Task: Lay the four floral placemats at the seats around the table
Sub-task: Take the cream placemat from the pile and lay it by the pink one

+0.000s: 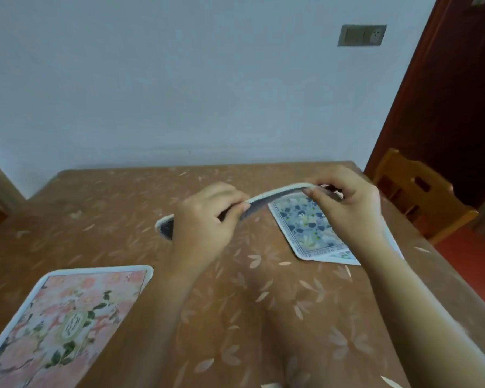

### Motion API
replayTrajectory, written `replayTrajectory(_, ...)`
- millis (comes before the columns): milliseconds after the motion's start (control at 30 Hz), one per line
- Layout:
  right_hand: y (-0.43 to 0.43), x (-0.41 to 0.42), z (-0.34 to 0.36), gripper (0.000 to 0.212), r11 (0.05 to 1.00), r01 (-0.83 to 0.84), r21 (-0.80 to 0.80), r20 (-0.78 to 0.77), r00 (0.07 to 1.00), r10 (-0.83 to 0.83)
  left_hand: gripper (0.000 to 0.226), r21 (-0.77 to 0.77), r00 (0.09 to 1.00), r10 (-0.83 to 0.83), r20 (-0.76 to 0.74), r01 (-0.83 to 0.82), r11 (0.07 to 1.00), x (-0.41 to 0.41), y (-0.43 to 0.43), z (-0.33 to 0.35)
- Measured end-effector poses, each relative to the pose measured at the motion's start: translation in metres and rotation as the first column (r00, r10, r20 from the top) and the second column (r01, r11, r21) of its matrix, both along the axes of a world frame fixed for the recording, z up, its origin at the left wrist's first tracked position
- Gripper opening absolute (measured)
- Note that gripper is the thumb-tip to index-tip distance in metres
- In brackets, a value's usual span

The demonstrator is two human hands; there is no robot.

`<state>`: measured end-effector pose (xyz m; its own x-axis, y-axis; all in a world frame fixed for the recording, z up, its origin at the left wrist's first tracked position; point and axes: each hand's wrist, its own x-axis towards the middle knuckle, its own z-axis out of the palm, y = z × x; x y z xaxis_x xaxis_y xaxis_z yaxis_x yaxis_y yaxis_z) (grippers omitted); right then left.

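Observation:
Both hands hold one placemat above the middle of the table, seen nearly edge-on with its white rim bowed upward. My left hand pinches its near edge, and a corner of the mat pokes out to the left of that hand. My right hand pinches the same edge further right. A blue floral placemat lies flat on the table under my right hand, with another mat's edge showing beneath it. A pink floral placemat lies flat at the near left.
The table wears a brown cloth with a pale leaf print and stands against a white wall. A wooden chair sits at the right side, by a dark red door. Another wooden piece shows at the far left edge.

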<state>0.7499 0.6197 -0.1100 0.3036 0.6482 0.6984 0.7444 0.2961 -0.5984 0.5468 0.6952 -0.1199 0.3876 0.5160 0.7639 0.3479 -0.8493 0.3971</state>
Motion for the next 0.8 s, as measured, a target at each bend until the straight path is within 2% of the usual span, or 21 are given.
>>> replayTrajectory(67,-0.002,0.007,-0.044,0.010,0.994,-0.061,-0.093,0.023,0.998,0.063,0.007,-0.090,0.999,0.005,-0.050,-0.010,0.996,0.002,-0.005,-0.046)
replayTrajectory(133,-0.009,0.010,-0.097,0.012,0.957,-0.127,-0.262,0.028,0.990,0.139,0.006,-0.256,0.993,0.010,-0.121,-0.041,0.966,0.000,-0.015,-0.101)
replayTrajectory(233,-0.032,0.009,-0.177,0.013,0.842,-0.174,-0.511,-0.038,0.983,0.180,0.005,-0.446,0.963,-0.074,-0.259,-0.051,0.893,-0.006,-0.037,-0.175)
replayTrajectory(367,-0.068,0.003,-0.244,0.010,0.704,-0.216,-0.676,-0.169,0.976,0.137,0.004,-0.590,0.941,-0.154,-0.303,-0.058,0.805,-0.013,-0.066,-0.235)
replayTrajectory(533,-0.082,-0.004,-0.268,0.014,0.654,-0.271,-0.706,-0.233,0.961,0.146,0.006,-0.595,0.911,-0.209,-0.354,-0.047,0.803,-0.022,-0.078,-0.260)
replayTrajectory(800,-0.093,-0.004,-0.272,0.010,0.652,-0.249,-0.716,-0.214,0.968,0.135,0.018,-0.508,0.900,-0.187,-0.393,-0.042,0.860,-0.028,-0.086,-0.269)
